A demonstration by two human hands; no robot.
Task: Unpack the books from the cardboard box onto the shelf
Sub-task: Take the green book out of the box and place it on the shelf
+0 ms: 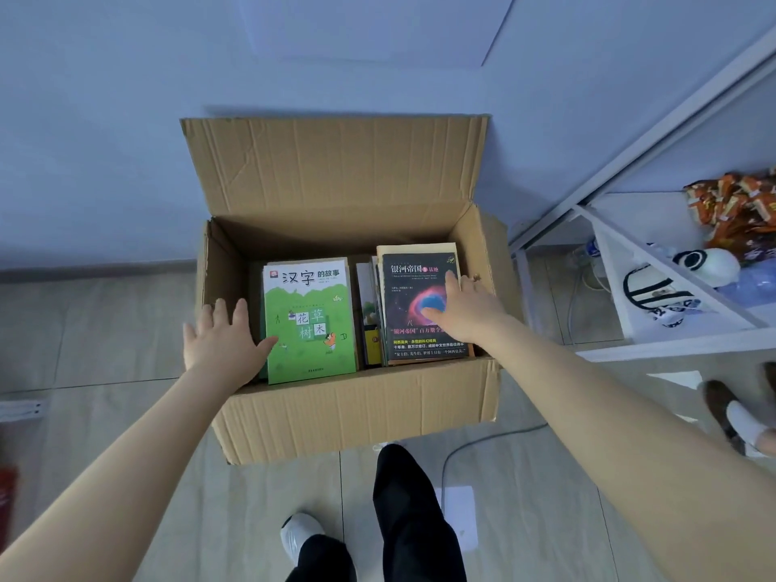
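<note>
Open cardboard box (pixel 361 409) on the floor, green book (pixel 310 325) and dark space book (pixel 420 304) lying inside, left hand (pixel 222 342) spread wide beside the green book, right hand (pixel 466 304) flat on the dark book, white shelf (pixel 655 262) on the right

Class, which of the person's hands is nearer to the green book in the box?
Left. The left hand touches the green book at its left edge; the right hand rests on the dark book beside it.
</note>
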